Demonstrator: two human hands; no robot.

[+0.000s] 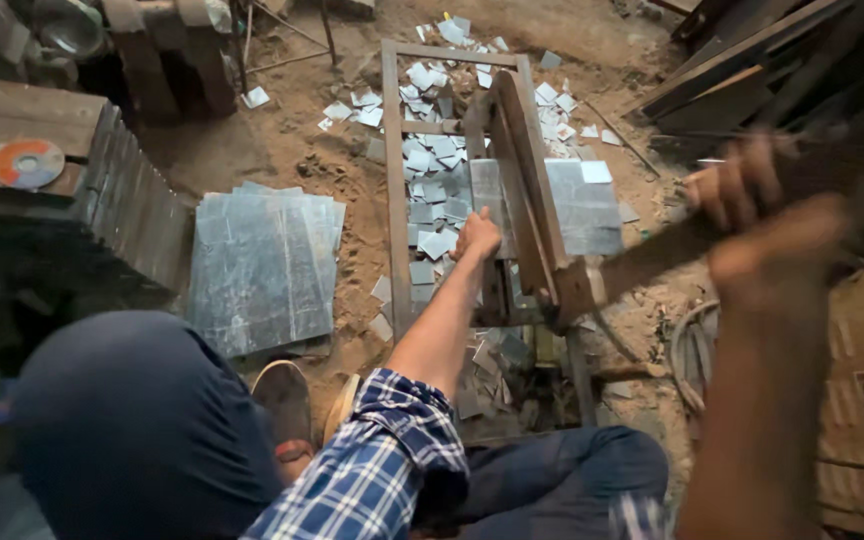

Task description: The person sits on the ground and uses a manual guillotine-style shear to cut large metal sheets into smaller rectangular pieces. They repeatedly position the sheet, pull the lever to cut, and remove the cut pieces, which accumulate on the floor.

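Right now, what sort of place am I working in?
Probably a small, rough cutting workshop: a dirt floor, a lever cutter on a frame, a stack of grey sheets and small cut squares scattered around.

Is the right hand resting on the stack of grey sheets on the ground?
No: the right hand grips the cutter's raised lever handle, far from the stack of sheets.

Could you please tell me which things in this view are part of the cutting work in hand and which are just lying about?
In use:
left hand
right hand
lever handle
wooden cutter frame
grey sheet on the frame
cut squares

Lying about:
stack of grey sheets
disc
planks
sandal
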